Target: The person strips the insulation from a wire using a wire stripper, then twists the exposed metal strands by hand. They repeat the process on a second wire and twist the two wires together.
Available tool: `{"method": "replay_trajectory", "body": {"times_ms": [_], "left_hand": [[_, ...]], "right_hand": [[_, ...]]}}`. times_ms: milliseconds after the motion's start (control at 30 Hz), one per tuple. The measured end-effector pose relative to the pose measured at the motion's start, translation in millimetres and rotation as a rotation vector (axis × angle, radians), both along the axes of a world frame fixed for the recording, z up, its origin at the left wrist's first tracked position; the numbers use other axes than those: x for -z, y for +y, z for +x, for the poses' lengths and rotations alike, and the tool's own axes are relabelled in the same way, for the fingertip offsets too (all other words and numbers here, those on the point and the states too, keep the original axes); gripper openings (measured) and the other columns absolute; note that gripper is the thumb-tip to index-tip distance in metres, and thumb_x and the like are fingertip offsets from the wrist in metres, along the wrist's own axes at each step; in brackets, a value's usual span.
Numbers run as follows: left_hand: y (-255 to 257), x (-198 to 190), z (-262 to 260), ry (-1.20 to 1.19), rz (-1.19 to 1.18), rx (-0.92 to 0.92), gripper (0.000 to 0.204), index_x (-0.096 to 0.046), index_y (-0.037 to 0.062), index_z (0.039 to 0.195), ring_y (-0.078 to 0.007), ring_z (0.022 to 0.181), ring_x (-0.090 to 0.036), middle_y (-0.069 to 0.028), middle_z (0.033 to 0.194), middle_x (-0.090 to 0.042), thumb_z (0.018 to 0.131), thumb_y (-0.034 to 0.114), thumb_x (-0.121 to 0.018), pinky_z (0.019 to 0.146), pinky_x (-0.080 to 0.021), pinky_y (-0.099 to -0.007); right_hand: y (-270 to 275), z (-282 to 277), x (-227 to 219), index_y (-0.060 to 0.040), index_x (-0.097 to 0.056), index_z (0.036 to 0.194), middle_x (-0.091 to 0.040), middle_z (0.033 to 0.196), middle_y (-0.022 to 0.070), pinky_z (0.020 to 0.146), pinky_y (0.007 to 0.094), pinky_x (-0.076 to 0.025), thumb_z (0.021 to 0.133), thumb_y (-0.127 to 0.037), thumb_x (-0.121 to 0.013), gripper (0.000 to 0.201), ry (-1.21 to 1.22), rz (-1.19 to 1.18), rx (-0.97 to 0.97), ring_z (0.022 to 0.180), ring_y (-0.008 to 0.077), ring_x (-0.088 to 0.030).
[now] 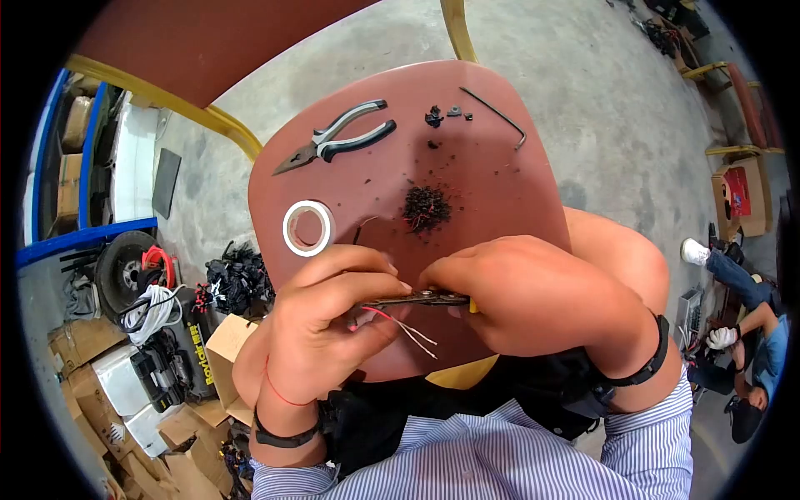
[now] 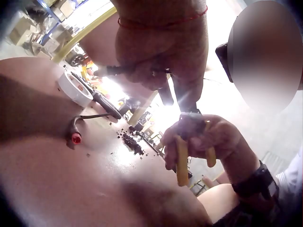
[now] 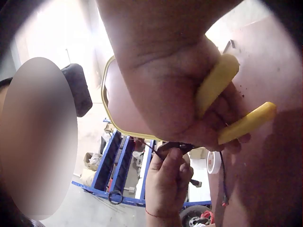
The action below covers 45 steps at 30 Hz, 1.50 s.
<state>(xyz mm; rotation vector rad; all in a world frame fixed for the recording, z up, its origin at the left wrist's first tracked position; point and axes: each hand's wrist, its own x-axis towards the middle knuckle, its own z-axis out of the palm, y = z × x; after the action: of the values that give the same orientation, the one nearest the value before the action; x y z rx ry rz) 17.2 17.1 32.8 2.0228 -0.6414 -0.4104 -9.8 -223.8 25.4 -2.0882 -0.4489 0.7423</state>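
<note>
The right hand grips a tool by its yellow handles, which stand apart in the right wrist view. The left hand pinches a dark cable piece from which thin wires, some pale and one red, stick out toward the body. Fingers of both hands meet close together at the dark piece and the tool's head, which the hands partly hide. Beyond the hands, a pile of small black bits lies on the red-brown seat. A short dark cable with a red end rests near the white tape roll.
Grey-and-black pliers lie at the seat's far left, a hex key at its far right, with small dark parts between. Cardboard boxes and a tire stand left on the floor. Another person is at the far right.
</note>
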Motion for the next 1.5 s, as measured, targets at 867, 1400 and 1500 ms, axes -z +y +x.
{"method": "replay_trajectory", "body": {"times_ms": [867, 1400, 1500], "left_hand": [[4.6, -3.0, 2.8, 0.105, -0.023, -0.001, 0.031, -0.075, 0.0021, 0.103, -0.0195, 0.096, -0.068, -0.0092, 0.106, -0.068, 0.074, -0.007, -0.076, 0.082, -0.055, -0.0301], [-1.0, 0.0, 1.3, 0.179, -0.058, -0.063, 0.028, -0.074, 0.0029, 0.098, -0.0130, 0.086, -0.064, -0.0055, 0.099, -0.067, 0.072, -0.008, -0.075, 0.069, -0.049, -0.0252], [0.1, 1.0, 2.9, 0.190, -0.068, -0.062, 0.027, -0.074, 0.0030, 0.098, -0.0124, 0.084, -0.063, -0.0052, 0.099, -0.068, 0.073, -0.008, -0.076, 0.067, -0.048, -0.0246]], "right_hand": [[4.2, 4.5, -2.1, 0.0009, -0.065, 0.095, -0.069, 0.086, 0.0226, 0.074, 0.0521, -0.052, 0.083, -0.005, -0.061, 0.014, 0.042, 0.037, 0.034, 0.086, 0.0439, -0.067], [3.7, 1.8, 0.8, 0.0001, -0.064, 0.095, -0.069, 0.090, 0.0213, 0.076, 0.0513, -0.052, 0.083, -0.006, -0.062, 0.014, 0.052, 0.069, 0.059, 0.089, 0.0435, -0.066], [4.0, 3.0, -0.1, 0.0000, -0.064, 0.095, -0.069, 0.092, 0.0206, 0.076, 0.0511, -0.052, 0.083, -0.006, -0.062, 0.014, 0.036, 0.064, 0.054, 0.090, 0.0432, -0.066]]}}
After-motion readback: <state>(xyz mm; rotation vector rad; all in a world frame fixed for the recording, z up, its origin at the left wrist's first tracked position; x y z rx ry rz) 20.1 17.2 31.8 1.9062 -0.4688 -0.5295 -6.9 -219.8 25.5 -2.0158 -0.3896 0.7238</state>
